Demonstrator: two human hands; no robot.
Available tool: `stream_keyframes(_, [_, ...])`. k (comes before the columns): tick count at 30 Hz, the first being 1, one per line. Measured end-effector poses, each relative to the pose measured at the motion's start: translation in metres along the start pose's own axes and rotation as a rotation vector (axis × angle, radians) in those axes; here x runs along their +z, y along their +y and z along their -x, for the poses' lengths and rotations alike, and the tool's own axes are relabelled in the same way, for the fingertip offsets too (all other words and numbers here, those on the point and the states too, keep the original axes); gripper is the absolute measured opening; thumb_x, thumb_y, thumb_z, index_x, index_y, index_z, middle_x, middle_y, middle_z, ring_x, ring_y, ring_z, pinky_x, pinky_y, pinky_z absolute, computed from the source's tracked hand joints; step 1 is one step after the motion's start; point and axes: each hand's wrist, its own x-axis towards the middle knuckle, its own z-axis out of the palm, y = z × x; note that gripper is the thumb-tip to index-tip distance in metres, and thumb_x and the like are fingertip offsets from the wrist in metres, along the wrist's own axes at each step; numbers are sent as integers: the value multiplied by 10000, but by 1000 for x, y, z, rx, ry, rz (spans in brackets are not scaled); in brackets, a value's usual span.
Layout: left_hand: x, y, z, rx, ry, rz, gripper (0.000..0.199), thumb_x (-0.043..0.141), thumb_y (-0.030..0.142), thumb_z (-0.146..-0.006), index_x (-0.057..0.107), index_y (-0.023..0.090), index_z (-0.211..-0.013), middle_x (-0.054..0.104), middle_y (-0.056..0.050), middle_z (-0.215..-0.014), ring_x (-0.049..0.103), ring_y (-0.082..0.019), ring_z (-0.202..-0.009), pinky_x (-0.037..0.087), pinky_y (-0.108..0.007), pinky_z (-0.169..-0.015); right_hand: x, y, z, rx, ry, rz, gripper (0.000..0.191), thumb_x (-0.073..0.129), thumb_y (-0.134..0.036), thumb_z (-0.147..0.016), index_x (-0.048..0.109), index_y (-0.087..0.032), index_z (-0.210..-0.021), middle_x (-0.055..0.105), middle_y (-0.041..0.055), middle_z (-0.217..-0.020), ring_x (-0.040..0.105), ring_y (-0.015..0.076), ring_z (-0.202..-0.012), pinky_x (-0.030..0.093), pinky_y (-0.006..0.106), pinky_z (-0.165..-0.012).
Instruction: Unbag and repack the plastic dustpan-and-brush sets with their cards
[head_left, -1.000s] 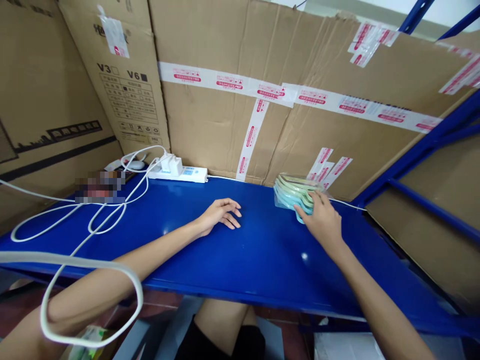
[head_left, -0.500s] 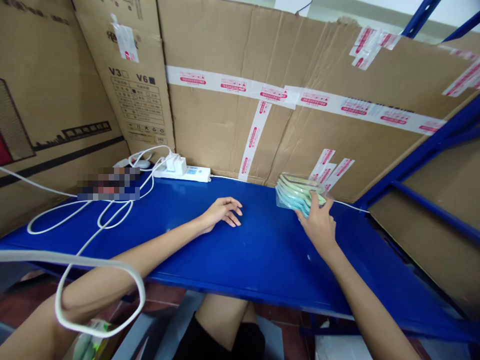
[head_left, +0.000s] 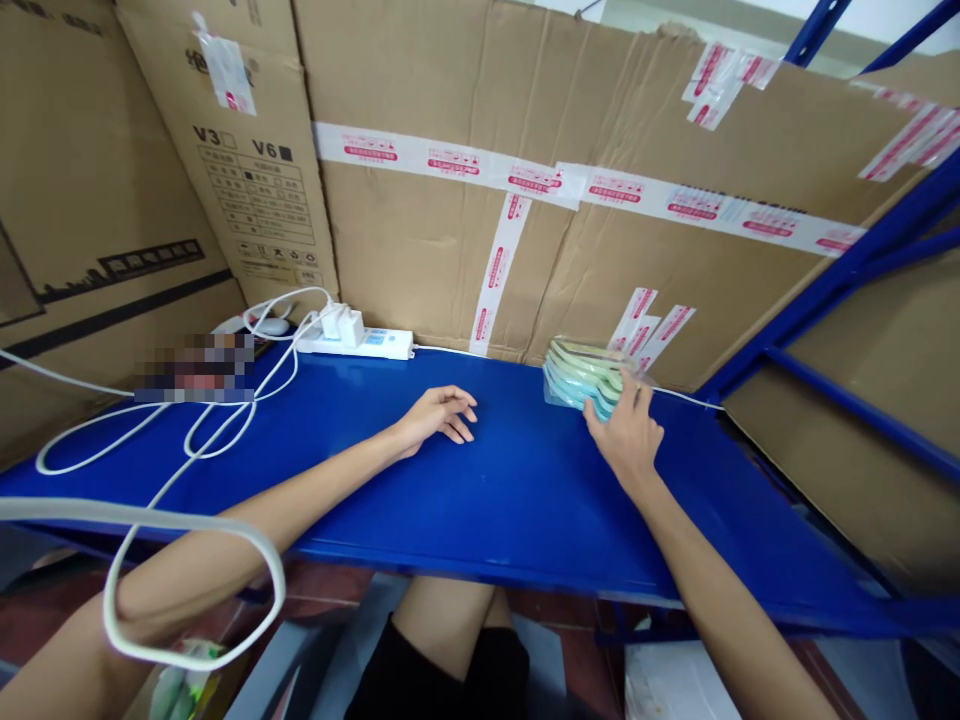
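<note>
A clear plastic packet (head_left: 581, 375) with green and light blue curved items inside lies at the back of the blue table (head_left: 480, 510), against the cardboard. My right hand (head_left: 628, 425) is at the packet's right front edge, thumb and fingers apart and touching it. To the left, my left hand (head_left: 441, 415) rests on the table with its fingers loosely curled and apart, and nothing is in it.
A white power strip (head_left: 386, 344) with plugs stands at the back left, beside looped white cables (head_left: 247, 425) and a blurred-out patch. Cardboard panels (head_left: 420, 270) line the back. A blue metal frame (head_left: 817, 285) rises at the right.
The whole view has shifted slightly, so things appear a little further left. My right hand remains at the packet, and my left hand keeps the same pose.
</note>
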Motion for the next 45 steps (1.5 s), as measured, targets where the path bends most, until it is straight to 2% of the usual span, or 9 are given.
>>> stream_keyframes(5, [-6, 1, -1, 30, 6, -37, 128, 677, 200, -929, 681, 117, -1027, 755, -99, -878, 776, -219, -624, 610, -276, -534, 0, 13, -7, -14, 154, -195, 470, 428, -496, -1074, 676, -183, -1323, 716, 153, -1254, 726, 293, -1042, 506, 336, -781])
stream_keyframes(12, [-7, -3, -3, 48, -12, -76, 189, 725, 266, -908, 684, 131, -1033, 756, -81, -894, 769, -202, -634, 625, -285, -561, 12, 19, -17, 4, 274, -306, 421, 485, -510, -1059, 767, -199, -1094, 746, 95, -1025, 701, 238, -904, 465, 312, -747])
stream_keyframes(20, [-24, -13, -21, 272, 90, -345, 253, 687, 388, -924, 648, 157, -1017, 696, -31, -773, 700, -165, -566, 567, -277, -528, 15, 26, -14, -83, 219, -362, 640, 597, -595, -944, 568, -207, -1453, 647, 135, -1177, 657, 287, -995, 552, 400, -813])
stream_keyframes(23, [-33, -11, -25, 452, 77, -620, 265, 658, 415, -941, 702, 168, -1025, 743, -69, -840, 730, -205, -750, 607, -344, -692, 17, 29, -10, -145, 347, -416, 590, 571, -509, -953, 554, -156, -1425, 581, 188, -1231, 631, 324, -1092, 550, 480, -913])
stream_keyframes(26, [-32, -10, -21, 635, -93, -934, 315, 628, 442, -975, 765, 184, -1091, 793, -130, -1111, 714, -283, -1115, 558, -490, -1025, 20, 27, -6, -216, 454, -433, 413, 544, -384, -959, 602, -153, -1295, 573, 184, -1180, 619, 325, -1094, 533, 499, -950])
stream_keyframes(30, [-13, -21, -4, 601, -352, -1272, 640, 534, 587, -1030, 602, 154, -1496, 466, -183, -1652, 346, -339, -1590, 269, -567, -1296, 20, 21, -2, -340, 496, -428, 263, 532, -282, -956, 638, -174, -1171, 595, 152, -1095, 631, 282, -984, 550, 445, -884])
stream_keyframes(35, [4, -28, 18, 519, -523, -1423, 855, 435, 668, -1053, 204, 176, -1714, 35, -142, -1780, -8, -310, -1667, 5, -551, -1347, 18, 14, 11, -400, 452, -510, 202, 542, -196, -946, 644, -196, -1121, 604, 130, -1042, 644, 273, -961, 562, 428, -847])
stream_keyframes(39, [0, -19, 18, 512, -573, -1355, 738, 459, 577, -1082, 240, 256, -1709, 88, -89, -1783, 43, -270, -1668, 42, -521, -1358, 10, 2, 25, -554, 365, -650, 255, 606, -64, -880, 643, -228, -1072, 621, 94, -984, 617, 232, -833, 544, 377, -740])
stream_keyframes(45, [-2, -16, 15, 498, -528, -1257, 699, 583, 430, -1050, 339, 230, -1674, 185, -104, -1773, 125, -272, -1664, 97, -545, -1362, 0, -20, 39, -871, -88, -837, 251, 594, -11, -883, 634, -201, -1042, 648, 98, -997, 596, 201, -803, 528, 365, -724])
